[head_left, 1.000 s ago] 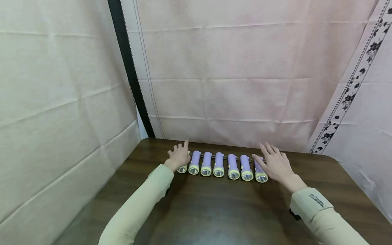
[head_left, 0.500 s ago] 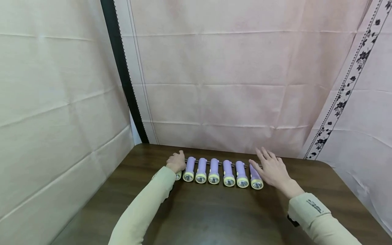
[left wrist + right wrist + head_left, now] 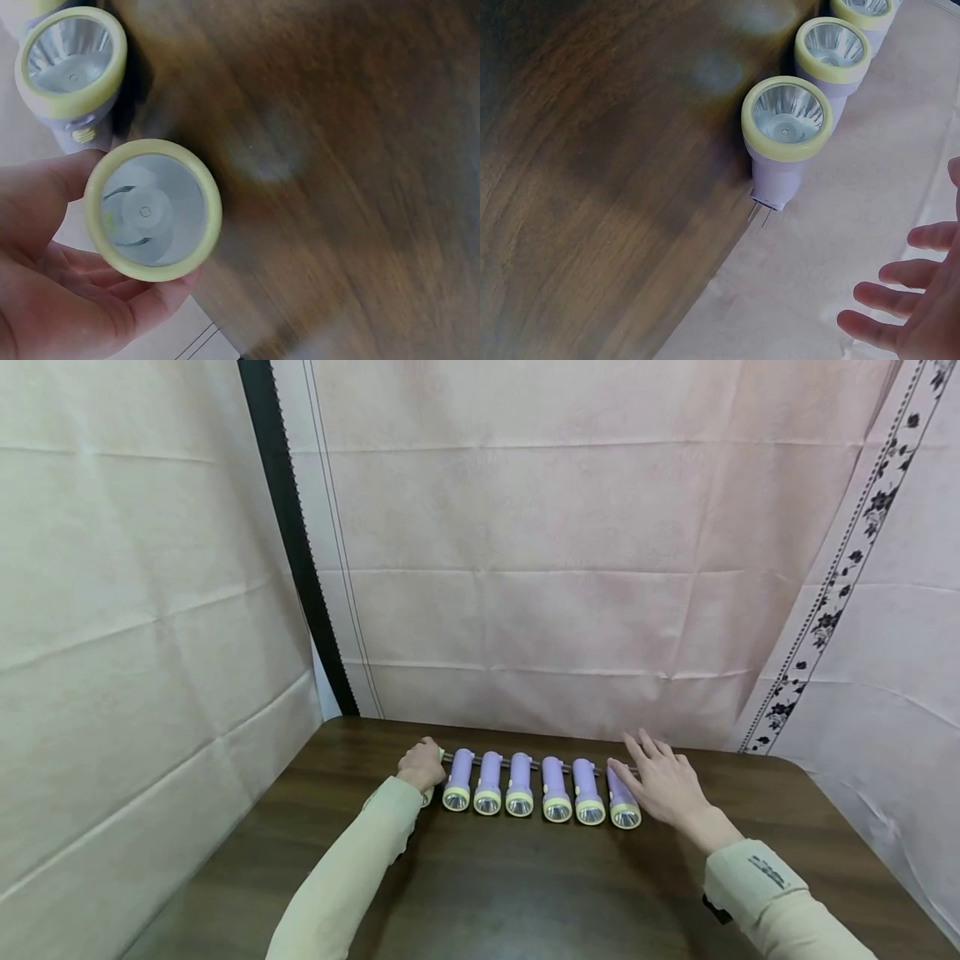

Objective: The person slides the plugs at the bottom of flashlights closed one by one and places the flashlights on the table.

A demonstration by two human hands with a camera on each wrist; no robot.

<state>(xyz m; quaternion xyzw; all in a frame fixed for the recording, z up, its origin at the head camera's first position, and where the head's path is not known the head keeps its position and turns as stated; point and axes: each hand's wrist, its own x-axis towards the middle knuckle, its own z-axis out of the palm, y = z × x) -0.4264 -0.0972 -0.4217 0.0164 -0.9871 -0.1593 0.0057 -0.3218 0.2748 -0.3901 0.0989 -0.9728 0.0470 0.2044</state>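
A row of purple flashlights with pale yellow rims lies across the far part of the table, lenses facing me. At the row's left end my left hand (image 3: 420, 766) holds the leftmost flashlight (image 3: 154, 210), thumb on one side and fingers round the other. In the head view that hand covers most of this flashlight's body. My right hand (image 3: 663, 783) is spread beside the rightmost flashlight (image 3: 623, 802), its fingers straight and holding nothing. Two thin metal prongs (image 3: 760, 214) stick out at the tail of that flashlight in the right wrist view.
Behind the flashlights runs a thin grey rod (image 3: 534, 766). The dark wooden table (image 3: 525, 893) has rounded far corners. Pale cloth (image 3: 525, 568) hangs behind it and on both sides, with a black strip (image 3: 300, 552) at the back left.
My left hand has gone from outstretched fingers to a curled grip on the leftmost flashlight. The right hand stays spread. The head view has shifted slightly.
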